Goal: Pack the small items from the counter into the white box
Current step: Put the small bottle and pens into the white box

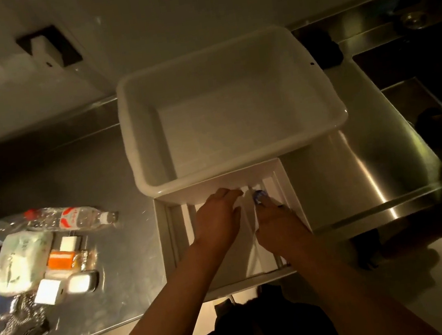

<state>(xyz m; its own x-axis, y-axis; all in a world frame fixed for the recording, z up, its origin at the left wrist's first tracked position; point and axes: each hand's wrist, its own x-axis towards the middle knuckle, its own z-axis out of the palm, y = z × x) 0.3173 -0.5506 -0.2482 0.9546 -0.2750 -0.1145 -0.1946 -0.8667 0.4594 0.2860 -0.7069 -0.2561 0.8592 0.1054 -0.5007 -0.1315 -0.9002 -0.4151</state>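
Head view: both my hands are inside the white box (166, 232) on the steel desk (119, 182). My left hand (216, 219) lies with fingers straight, pressing on white paper (255, 251) lining the box. My right hand (280, 224) has fingers curled round a small blue-and-white item (258, 196). Just beyond my fingertips sits a big white tub (227, 103). Well left of my fingers lie a water bottle (72, 218), an orange packet (61, 260) and a white cube (47, 290).
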